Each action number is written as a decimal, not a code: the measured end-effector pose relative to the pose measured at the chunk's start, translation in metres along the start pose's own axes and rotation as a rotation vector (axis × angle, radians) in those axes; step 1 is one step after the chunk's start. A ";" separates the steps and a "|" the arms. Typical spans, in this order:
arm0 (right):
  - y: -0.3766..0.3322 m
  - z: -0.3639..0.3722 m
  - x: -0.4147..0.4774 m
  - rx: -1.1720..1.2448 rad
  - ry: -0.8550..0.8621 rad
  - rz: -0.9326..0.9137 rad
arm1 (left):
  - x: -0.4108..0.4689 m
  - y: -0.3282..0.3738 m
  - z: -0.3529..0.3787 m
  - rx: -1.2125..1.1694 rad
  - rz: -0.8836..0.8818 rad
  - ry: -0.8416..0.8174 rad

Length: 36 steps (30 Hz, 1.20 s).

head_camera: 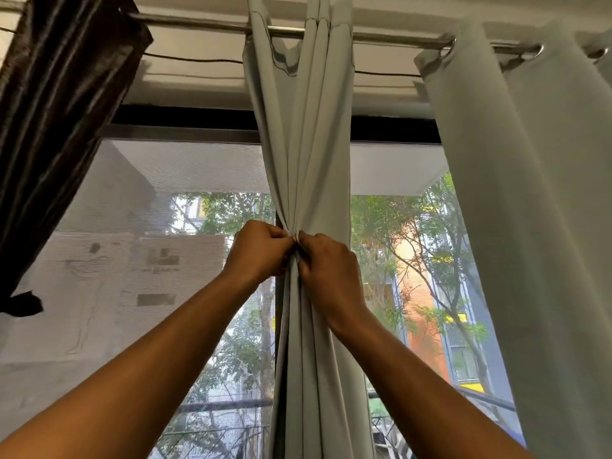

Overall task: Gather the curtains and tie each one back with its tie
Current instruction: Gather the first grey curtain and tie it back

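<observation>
A pale grey curtain (pixel 304 154) hangs gathered into a narrow bunch at the middle of the window. My left hand (pixel 256 251) and my right hand (pixel 326 263) meet at its pinched waist, fingers curled. Between the fingertips a thin pale tie (pixel 297 239) shows, pinched from both sides; most of it is hidden by my hands. A second pale grey curtain (pixel 530 193) hangs loose on the right. A dark brown curtain (pixel 56 104) hangs on the left, cinched low by a dark knot (pixel 23 304).
A metal curtain rod (pixel 205 23) runs across the top, with rings on the right. Behind the curtains is a window with a mesh screen (pixel 149 243), with trees and buildings outside. A thin cord (pixel 192 59) sags below the rod.
</observation>
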State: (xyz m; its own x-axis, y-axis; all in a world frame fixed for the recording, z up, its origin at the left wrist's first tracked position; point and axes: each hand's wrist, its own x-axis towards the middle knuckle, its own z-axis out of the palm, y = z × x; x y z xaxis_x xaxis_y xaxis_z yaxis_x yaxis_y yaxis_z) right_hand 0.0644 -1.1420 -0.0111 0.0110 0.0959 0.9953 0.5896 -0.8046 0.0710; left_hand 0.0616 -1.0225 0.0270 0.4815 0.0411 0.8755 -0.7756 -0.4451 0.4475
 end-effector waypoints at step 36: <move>0.020 -0.016 -0.027 -0.060 0.061 0.241 | -0.018 -0.014 0.027 0.145 0.007 0.126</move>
State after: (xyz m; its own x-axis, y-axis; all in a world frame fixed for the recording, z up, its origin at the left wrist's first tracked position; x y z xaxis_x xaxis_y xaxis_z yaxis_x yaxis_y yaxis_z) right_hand 0.0630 -1.1700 -0.0355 0.0958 -0.1366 0.9860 0.5266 -0.8336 -0.1666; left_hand 0.0749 -1.0411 -0.0006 0.4146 0.1449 0.8984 -0.7072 -0.5700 0.4182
